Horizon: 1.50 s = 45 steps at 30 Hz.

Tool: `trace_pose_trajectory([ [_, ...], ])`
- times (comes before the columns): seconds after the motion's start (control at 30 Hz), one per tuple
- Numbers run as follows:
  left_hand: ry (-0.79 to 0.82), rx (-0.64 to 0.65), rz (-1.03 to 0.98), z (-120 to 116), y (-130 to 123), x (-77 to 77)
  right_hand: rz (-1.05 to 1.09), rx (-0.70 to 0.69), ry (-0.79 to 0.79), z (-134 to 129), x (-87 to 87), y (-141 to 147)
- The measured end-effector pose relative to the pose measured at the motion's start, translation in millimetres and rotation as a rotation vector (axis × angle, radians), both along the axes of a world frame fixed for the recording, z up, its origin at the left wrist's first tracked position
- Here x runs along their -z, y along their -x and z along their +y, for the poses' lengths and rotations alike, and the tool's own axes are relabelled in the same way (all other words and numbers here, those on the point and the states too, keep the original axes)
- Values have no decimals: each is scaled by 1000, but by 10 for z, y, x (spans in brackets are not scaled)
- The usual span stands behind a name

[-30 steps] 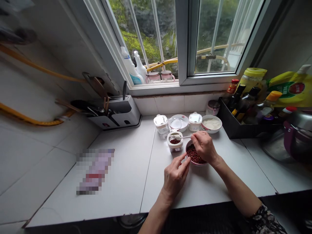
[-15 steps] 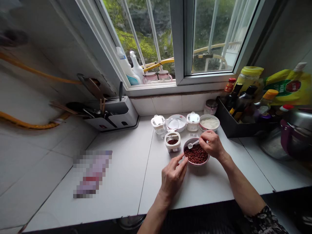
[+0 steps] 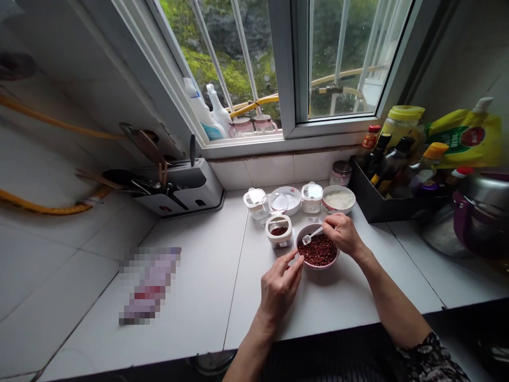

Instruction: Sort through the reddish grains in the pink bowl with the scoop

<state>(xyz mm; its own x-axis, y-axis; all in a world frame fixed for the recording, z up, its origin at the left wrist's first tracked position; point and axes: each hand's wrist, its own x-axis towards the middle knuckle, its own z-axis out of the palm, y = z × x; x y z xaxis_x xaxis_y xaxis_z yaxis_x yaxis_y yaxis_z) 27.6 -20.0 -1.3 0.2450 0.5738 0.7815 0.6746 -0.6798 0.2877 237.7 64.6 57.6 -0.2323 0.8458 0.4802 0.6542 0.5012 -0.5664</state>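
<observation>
A pink-rimmed bowl (image 3: 318, 267) of dark red peppercorns sits on the white counter (image 3: 199, 265), with my right hand (image 3: 342, 234) at its far right. That hand pinches a small white spoon (image 3: 312, 235), whose scoop rests at the bowl's left side over the grains. My left hand (image 3: 279, 287) lies just left of the bowl, fingers apart, holding nothing, fingertips at or very near the rim. Behind the bowl stands a small white jar (image 3: 279, 239) with its lid open and a few similar red grains inside.
Behind stand white lidded jars (image 3: 254, 203), a glass dish (image 3: 278, 202) and a bowl of white paste (image 3: 339, 199). A black caddy of bottles (image 3: 382, 199) and a pot (image 3: 483, 209) are on the right. A knife block (image 3: 178, 188) and a pixelated packet (image 3: 150, 286) are on the left.
The spoon has moved from over the small jar into the bowl, its scoop now at the left side. My right hand has moved with it. The camera has drifted slightly.
</observation>
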Motion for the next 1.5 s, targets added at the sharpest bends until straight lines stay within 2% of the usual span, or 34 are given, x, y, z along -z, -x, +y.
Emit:
trace_pose_trajectory([
  [0.23,1,10,0,-4,1,13,101,25,65,0,-15,-15],
  [0.5,1,9,-6,0,2,14,286,61,239,-20,-33,-10],
  [0.73,-11,-1,1,-5,-2,-6,324,94,267,-15,-18,1],
  [1.0,-8,-7,1,-2,-7,2,538,87,375,40,31,109],
  [1.17,8,5,-13,-5,-13,-14,497,62,245,-17,-11,290],
  [1.27,1,-1,-13,-6,-19,-24,285,65,14,-87,-19,396],
  [1.37,-9,-6,-8,-6,-23,-29,18,10,-230,-133,-9,452],
  [1.43,-12,-8,-7,-7,-20,-29,-78,-23,-302,-145,-11,447],
  [1.5,-7,-6,-5,-8,-15,-28,-79,-22,-334,-147,-26,405],
])
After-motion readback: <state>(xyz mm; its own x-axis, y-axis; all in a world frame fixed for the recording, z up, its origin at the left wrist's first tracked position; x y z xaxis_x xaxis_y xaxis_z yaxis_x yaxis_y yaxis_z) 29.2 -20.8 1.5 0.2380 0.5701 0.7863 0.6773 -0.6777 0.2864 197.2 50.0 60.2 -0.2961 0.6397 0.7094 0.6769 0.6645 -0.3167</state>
